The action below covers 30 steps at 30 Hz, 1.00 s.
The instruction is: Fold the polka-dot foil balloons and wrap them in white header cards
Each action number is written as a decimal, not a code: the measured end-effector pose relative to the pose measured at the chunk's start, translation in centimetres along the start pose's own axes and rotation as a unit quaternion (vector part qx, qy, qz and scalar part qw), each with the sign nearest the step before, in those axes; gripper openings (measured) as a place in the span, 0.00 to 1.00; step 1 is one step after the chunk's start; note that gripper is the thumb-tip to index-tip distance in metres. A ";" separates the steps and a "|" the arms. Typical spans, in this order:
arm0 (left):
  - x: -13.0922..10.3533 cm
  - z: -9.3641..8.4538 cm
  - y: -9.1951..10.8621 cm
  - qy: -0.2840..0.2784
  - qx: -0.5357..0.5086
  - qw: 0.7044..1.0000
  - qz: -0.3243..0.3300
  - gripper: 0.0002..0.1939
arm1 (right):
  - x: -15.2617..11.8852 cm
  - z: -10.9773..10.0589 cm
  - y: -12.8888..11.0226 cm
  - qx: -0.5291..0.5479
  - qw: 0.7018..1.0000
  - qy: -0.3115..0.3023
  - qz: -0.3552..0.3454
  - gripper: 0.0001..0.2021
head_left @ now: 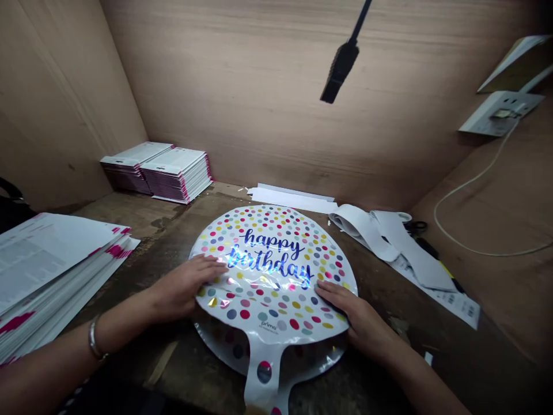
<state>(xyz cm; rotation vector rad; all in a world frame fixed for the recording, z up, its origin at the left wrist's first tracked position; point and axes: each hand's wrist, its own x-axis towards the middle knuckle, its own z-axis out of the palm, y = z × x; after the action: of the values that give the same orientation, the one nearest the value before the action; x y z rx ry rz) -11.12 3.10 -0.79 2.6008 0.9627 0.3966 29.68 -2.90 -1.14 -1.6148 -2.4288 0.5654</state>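
Fingers (211,266) of the left hand (184,288) lie stretched out and close together on the left side of a flat foil balloon (268,314), open rather than curled. On the opposite side, the right hand (363,314) rests its fingers, also extended, on the lower right part of the same balloon; both thumbs are hidden.

This balloon lies on the desk (151,227) in front of the person, between the two hands, its neck (264,392) pointing toward the body. It is white with many coloured dots, and shiny blue script across it reads "happy birthday". Beneath it, a second dotted balloon (317,353) shows along the near edge.

A metal bracelet (94,340) circles the left wrist. To the left is a large pile of printed cards (52,248) with pink marks, and two neat stacks (175,173) stand farther back, near the wall. Behind the balloon lies a strip of white paper (294,200); to its right, a loose curl of label tape (365,233) sits near black-handled scissors (417,226). A black plug (340,72) hangs above, and a white cable (464,184) loops down from a socket (496,115) at right.
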 end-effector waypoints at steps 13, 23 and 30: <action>4.5 -0.7 -5.8 0.154 -0.121 0.936 -0.293 0.16 | 4.9 -2.9 3.0 0.252 0.944 0.053 0.207 0.17; -0.8 -0.7 -5.0 0.200 -0.039 0.973 -0.110 0.10 | 1.6 -2.4 3.2 0.153 0.984 0.040 0.078 0.15; -3.4 0.4 -3.9 0.173 0.059 0.976 -0.115 0.11 | -0.2 0.1 5.6 0.072 0.994 0.074 0.030 0.17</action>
<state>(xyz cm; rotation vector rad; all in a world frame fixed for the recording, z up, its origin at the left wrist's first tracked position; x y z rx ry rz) -15.72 3.54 -3.22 2.5303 1.4269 0.7670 34.51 -1.22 -3.47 -1.6155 -2.1875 0.5916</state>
